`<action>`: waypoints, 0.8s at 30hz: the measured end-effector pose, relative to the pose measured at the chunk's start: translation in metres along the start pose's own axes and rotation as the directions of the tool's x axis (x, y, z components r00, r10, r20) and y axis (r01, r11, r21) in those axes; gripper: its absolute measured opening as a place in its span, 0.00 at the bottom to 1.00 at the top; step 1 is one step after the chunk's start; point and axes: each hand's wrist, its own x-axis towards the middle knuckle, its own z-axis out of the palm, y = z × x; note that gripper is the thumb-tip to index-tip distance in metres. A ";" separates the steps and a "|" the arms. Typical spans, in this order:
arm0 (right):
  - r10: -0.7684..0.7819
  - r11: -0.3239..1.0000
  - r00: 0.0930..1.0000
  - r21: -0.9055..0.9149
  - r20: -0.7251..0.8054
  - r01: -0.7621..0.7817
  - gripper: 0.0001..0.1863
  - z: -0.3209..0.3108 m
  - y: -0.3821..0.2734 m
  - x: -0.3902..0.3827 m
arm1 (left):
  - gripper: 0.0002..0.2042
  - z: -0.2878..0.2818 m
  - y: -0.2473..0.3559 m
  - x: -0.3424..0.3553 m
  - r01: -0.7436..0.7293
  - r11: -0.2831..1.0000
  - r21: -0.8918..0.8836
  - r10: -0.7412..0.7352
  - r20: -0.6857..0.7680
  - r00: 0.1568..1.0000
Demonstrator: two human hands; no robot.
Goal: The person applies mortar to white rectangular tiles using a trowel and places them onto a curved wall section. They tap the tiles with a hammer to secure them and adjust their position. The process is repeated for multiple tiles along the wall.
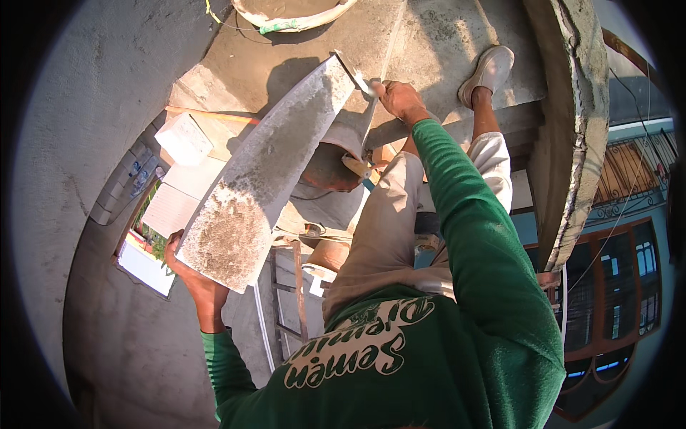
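A long pale-grey block point(268, 179), its upper face rough with patches of mortar, slants across in front of me. My left hand point(196, 279) is closed around its near lower end, with the fingers partly hidden beneath. At the far end, my right hand point(401, 100) grips a trowel-like tool point(361, 84). Its thin metal blade lies along the block's far edge, and its handle is mostly covered by my fingers. Below the block's right side stands a dark bucket point(333, 161), with a wooden-handled tool point(356, 167) sticking out of it.
White blocks point(184, 138) are stacked at the left, beside a curved grey wall point(78, 143). A round tub point(300, 20) rests on the concrete floor ahead. A ladder point(297, 286) stands below. To the right are a rough concrete edge point(575, 136) and a lower drop beyond.
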 end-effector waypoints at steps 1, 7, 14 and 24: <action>0.022 1.000 1.000 -0.020 -0.002 -0.022 0.37 0.001 0.006 0.009 | 0.57 0.000 -0.003 0.001 -0.015 1.000 0.027 0.015 0.000 1.000; 0.087 0.993 0.989 -0.066 -0.117 -0.095 0.41 -0.012 0.013 -0.030 | 0.54 -0.002 -0.009 0.005 -0.081 0.997 -0.008 0.081 -0.005 0.997; 0.112 0.992 0.796 0.112 -0.595 -0.056 0.33 -0.060 0.061 -0.067 | 0.54 -0.005 -0.004 0.005 -0.119 0.992 0.030 0.121 -0.048 0.992; 0.264 0.927 0.822 -0.102 -0.504 -0.360 0.34 -0.123 0.020 -0.092 | 0.52 -0.003 -0.003 0.002 -0.154 0.986 -0.058 0.151 -0.054 0.987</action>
